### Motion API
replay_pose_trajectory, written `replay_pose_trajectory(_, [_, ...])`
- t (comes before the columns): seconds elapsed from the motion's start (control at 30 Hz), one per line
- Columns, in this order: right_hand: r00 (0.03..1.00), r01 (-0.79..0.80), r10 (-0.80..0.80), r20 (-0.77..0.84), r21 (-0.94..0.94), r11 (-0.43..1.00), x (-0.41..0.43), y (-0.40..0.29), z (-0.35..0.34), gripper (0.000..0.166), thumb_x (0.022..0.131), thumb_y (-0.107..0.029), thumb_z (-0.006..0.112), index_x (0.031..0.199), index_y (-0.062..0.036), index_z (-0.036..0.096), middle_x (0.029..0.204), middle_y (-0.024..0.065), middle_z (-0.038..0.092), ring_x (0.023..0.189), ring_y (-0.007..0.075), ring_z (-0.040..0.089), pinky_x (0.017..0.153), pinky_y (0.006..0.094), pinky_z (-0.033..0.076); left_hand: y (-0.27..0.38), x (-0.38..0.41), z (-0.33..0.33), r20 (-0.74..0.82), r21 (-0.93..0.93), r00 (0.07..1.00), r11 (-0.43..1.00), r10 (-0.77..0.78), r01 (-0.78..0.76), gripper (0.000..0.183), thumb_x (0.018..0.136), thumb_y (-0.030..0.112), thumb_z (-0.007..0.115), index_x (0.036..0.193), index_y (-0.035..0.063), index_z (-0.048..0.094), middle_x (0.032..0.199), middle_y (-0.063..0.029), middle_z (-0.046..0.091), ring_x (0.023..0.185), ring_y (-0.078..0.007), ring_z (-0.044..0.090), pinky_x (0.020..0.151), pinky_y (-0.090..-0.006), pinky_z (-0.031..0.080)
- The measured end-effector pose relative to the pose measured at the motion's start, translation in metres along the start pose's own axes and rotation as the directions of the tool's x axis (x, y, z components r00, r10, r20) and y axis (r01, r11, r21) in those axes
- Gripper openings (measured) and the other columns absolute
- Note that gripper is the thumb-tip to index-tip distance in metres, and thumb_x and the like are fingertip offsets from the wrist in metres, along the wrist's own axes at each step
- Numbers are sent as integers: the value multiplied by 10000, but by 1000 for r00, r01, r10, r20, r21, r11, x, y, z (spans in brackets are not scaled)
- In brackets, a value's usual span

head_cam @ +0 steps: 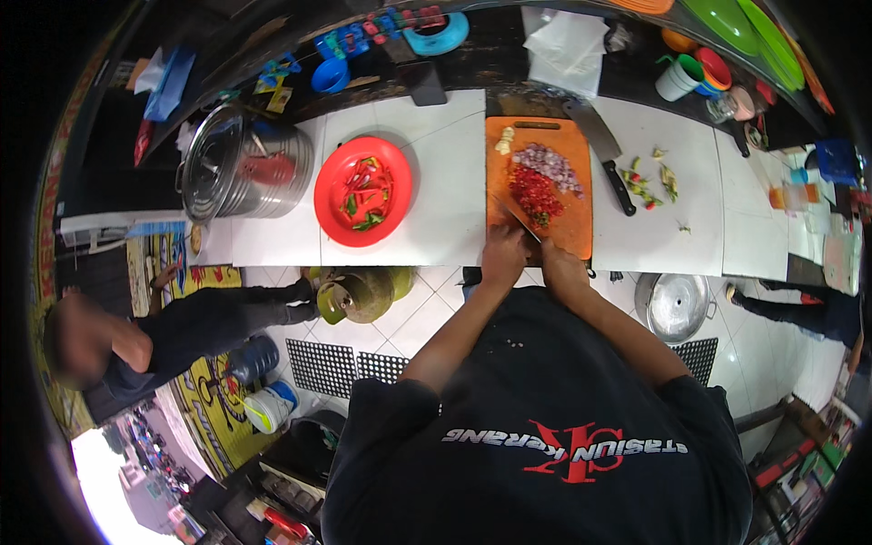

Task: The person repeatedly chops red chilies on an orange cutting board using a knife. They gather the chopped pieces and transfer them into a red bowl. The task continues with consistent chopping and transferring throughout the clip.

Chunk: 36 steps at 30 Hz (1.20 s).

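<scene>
My right hand (565, 270) grips the handle end of a knife (519, 219), its blade slanting over the near part of an orange cutting board (578, 238). My left hand (505, 256) is bent at the board's near edge, right beside the blade; whether its fingers hold anything is hidden. Chopped red chili (534, 193) lies just beyond the blade, touching a pile of diced shallots (547, 165). Garlic cloves (505, 140) rest at the board's far left. A cleaver (606, 150) with a black handle lies right of the board. Left of it, a red plate (325, 204) holds cut red and green chilies (368, 191).
A large steel pot (279, 177) stands at the counter's left. Chili stems and scraps (640, 184) lie right of the cleaver. A shelf beyond holds a phone-like dark object (422, 83), cups (680, 76) and paper (567, 42). One person stands at left, another at far right.
</scene>
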State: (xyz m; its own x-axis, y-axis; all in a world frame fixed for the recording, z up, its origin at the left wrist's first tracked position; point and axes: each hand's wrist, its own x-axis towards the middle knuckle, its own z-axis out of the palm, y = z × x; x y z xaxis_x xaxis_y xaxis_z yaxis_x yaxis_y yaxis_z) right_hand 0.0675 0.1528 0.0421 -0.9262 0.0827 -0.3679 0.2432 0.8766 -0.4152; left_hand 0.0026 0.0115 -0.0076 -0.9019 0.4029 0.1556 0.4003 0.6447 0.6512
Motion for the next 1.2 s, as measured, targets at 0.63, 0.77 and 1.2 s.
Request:
replay_pose_trajectory(0.63, [990,106,-110,-93,-46,993,12,0,1,168,927,-87,454,1082,-27,481,855,252,696,799,430,700,708,549,540,0,7,-5,-64,33,998,999,4,-2,165,764,67,633,922,29,665,957,-156,622,945,-382,590,776,-483,538])
replay_pose_trajectory(0.77, [994,84,-87,-61,-45,995,11,-5,-3,198,911,-75,480,1098,-17,508,847,262,682,794,450,682,715,556,535,-8,2,-3,-63,40,997,999,39,-37,151,738,80,660,880,28,661,994,-167,626,958,-382,588,760,-475,549])
replay_pose_trajectory(1.2, [999,26,-23,31,-83,996,-11,22,-3,149,928,-80,455,1064,-25,479,921,270,689,872,434,692,762,533,541,9,19,-16,-9,-19,996,996,-90,90,175,752,166,662,904,90,703,963,-105,661,943,-360,612,811,-469,525])
